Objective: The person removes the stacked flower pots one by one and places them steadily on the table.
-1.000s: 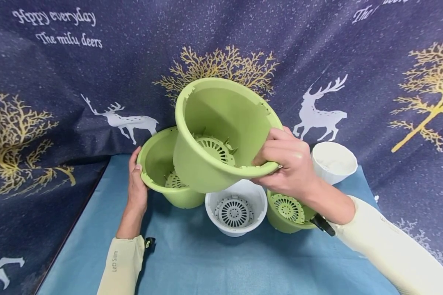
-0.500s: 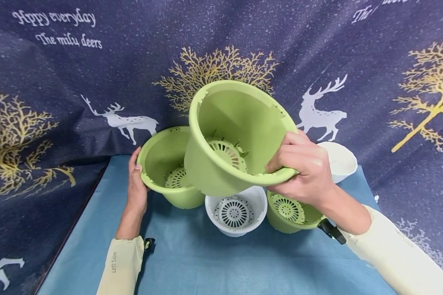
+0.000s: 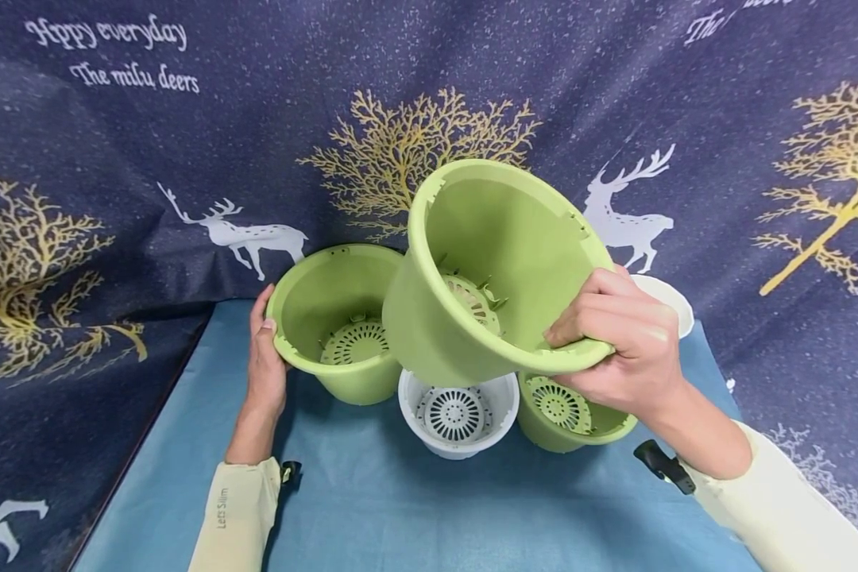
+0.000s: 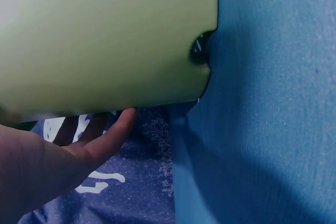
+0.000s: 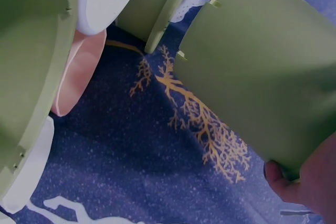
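My right hand (image 3: pixel 629 338) grips the near right rim of a green plastic flowerpot (image 3: pixel 422 318). This pot is raised and tilted, its mouth facing me, with a slotted base and small prongs inside. My left hand (image 3: pixel 263 361) rests against the left side of a second green flowerpot (image 3: pixel 311 294), thumb at the rim. In the left wrist view, fingers (image 4: pixel 113 135) touch that pot's outer wall (image 4: pixel 110 40). The raised pot partly covers the second pot, as well as a white flowerpot (image 3: pixel 496 409) in the middle.
Another green flowerpot (image 3: pixel 615 429) stands right of the white one. A white container (image 3: pixel 668 298) sits behind my right hand. The right wrist view also has a pink pot (image 5: pixel 81 74). Blue cloth (image 3: pixel 429 516) covers the table, and a patterned dark blue curtain (image 3: pixel 257 119) hangs behind.
My right hand has moved right and slightly down with the raised flowerpot, uncovering more of the left green pot. My left hand has stayed in place.
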Available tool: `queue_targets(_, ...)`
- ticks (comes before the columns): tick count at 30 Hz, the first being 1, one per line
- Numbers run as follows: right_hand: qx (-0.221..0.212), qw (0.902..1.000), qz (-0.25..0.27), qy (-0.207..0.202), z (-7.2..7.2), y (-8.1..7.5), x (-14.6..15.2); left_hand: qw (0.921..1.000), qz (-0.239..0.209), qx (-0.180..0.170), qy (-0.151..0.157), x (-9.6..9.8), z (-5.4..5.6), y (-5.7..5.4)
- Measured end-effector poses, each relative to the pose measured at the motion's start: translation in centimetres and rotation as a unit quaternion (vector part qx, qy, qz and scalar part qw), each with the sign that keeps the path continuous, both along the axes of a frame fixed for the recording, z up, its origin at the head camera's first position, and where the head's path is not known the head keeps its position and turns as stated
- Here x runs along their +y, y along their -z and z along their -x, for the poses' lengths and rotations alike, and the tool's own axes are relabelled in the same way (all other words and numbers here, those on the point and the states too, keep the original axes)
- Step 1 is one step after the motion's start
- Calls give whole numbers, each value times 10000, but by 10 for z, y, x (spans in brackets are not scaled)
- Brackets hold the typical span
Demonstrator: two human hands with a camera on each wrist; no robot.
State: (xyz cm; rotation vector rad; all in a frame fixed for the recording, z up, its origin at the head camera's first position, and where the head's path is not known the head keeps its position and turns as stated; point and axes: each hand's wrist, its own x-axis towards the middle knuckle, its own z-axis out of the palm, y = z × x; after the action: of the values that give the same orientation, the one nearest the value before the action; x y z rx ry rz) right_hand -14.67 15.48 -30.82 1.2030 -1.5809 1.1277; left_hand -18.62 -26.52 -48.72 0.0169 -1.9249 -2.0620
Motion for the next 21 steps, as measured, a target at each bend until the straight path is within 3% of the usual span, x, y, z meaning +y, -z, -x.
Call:
queue_targets(13, 143, 9987, 487, -19, -7, 1, 15, 10000, -57, -13, 36, 1, -1, -1)
queue_targets(21, 37, 9973, 709, 186, -16, 4, 26, 9997, -218, -70, 31, 3, 0, -2)
